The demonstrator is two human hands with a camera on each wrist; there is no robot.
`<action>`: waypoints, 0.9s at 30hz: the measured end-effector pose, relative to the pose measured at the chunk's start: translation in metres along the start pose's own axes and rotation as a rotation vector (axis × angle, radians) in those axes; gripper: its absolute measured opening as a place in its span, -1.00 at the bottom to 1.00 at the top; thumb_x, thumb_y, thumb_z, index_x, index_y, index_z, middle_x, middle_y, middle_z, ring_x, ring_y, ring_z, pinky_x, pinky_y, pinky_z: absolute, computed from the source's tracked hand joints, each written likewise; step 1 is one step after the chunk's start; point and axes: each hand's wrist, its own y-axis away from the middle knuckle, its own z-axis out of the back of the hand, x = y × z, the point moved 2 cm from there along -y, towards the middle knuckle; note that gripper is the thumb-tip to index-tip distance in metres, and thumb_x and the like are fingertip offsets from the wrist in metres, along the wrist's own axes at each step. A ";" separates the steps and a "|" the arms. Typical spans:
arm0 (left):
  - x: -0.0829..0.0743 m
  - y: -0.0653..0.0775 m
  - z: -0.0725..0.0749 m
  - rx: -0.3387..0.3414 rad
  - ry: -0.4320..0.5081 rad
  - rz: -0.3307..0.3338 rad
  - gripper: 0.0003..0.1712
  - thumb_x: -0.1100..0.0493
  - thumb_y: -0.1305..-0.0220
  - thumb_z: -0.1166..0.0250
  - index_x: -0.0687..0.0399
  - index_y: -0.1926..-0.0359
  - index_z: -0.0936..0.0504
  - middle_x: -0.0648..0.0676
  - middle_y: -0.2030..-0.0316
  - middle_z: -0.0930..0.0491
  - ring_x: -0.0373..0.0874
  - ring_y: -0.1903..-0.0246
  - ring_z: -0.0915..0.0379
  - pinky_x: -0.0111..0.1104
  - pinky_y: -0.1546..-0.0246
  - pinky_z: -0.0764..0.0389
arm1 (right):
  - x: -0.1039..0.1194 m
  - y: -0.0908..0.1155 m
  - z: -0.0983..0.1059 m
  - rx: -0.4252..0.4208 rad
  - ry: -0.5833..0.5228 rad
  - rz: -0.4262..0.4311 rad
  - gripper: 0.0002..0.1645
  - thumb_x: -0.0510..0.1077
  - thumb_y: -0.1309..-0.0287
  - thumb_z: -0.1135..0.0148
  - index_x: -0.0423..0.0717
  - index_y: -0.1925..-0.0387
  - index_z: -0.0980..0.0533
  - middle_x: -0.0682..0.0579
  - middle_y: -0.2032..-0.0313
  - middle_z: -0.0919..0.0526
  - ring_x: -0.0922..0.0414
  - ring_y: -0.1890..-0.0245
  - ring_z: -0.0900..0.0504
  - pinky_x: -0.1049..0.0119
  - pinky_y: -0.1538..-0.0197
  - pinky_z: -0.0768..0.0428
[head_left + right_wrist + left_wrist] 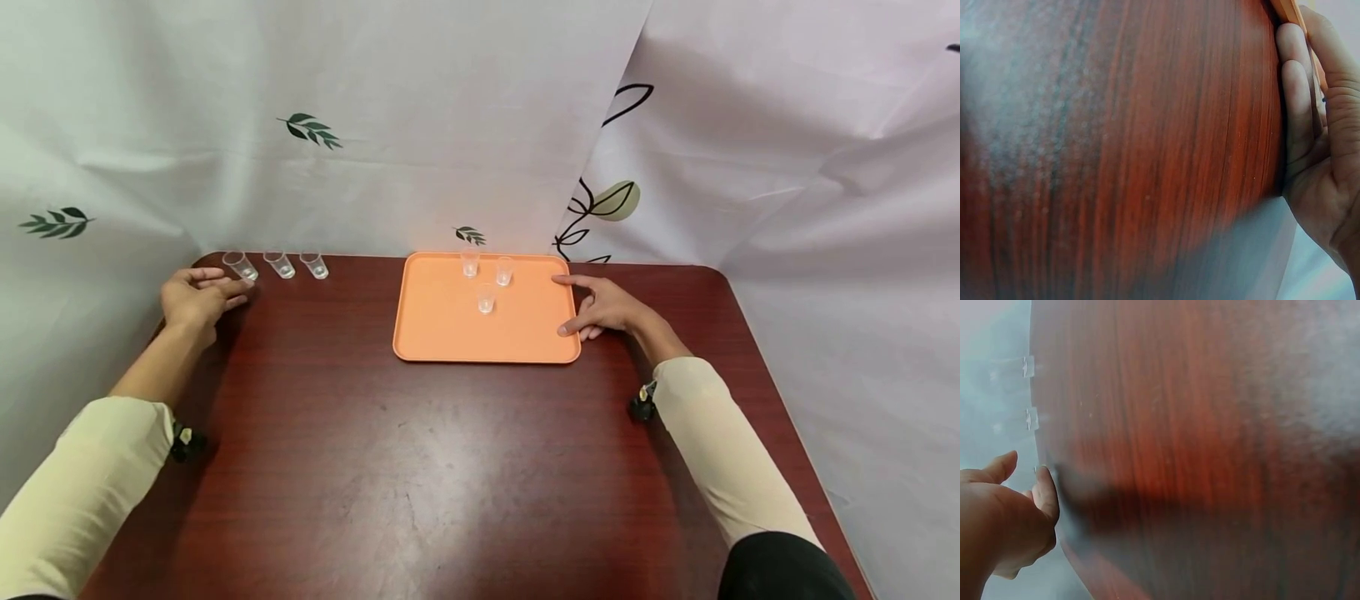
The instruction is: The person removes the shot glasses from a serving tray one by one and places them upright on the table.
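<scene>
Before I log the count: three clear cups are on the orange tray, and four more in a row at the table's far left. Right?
No: the head view shows three cups, not four, in a row at the far left of the table. The orange tray does hold three clear cups.

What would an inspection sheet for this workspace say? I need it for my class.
Surface: glossy reddish-brown table, light reflecting near the middle.
Job's things: orange tray carrying three clear cups; three more clear cups in a row at the far left edge.
Clutter: nothing seen.
Hands: left hand beside the row's leftmost cup, contact unclear; right hand grips the tray's right edge.
Cables: nothing seen.
Surroundings: white cloth with leaf prints hangs behind the table and at both sides.
</scene>
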 end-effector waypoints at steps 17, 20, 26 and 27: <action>0.005 0.027 -0.022 0.091 0.034 -0.029 -0.43 0.52 -0.25 -0.60 0.19 -0.10 -0.45 -0.11 0.33 -0.72 -0.35 0.40 -0.82 -0.41 0.31 -0.89 | -0.001 -0.001 0.001 -0.012 0.014 -0.007 0.28 -0.22 -0.13 -0.79 0.20 -0.77 -0.28 -0.01 0.61 -0.72 0.20 0.64 -0.74 0.34 0.48 -0.76; 0.006 0.032 -0.030 0.109 0.042 -0.042 -0.45 0.53 -0.26 -0.60 0.19 -0.08 -0.47 -0.10 0.35 -0.72 -0.35 0.40 -0.80 -0.40 0.31 -0.89 | 0.000 -0.001 0.001 -0.009 0.019 -0.004 0.29 -0.21 -0.13 -0.79 0.20 -0.77 -0.27 -0.01 0.61 -0.72 0.19 0.63 -0.75 0.33 0.47 -0.77; 0.008 0.041 -0.044 0.194 0.078 -0.085 -0.56 0.54 -0.27 -0.59 0.17 0.02 -0.56 -0.11 0.33 -0.75 -0.32 0.38 -0.82 -0.38 0.31 -0.90 | 0.001 -0.001 0.001 -0.008 0.019 -0.006 0.30 -0.21 -0.13 -0.79 0.19 -0.77 -0.27 -0.01 0.61 -0.73 0.19 0.63 -0.75 0.33 0.47 -0.77; 0.009 0.043 -0.046 0.211 0.092 -0.095 -0.59 0.54 -0.27 -0.58 0.17 0.04 -0.59 -0.10 0.34 -0.76 -0.31 0.38 -0.83 -0.37 0.31 -0.90 | 0.001 -0.001 0.000 -0.009 0.016 -0.006 0.30 -0.22 -0.13 -0.79 0.19 -0.77 -0.27 -0.01 0.61 -0.72 0.20 0.64 -0.74 0.34 0.47 -0.76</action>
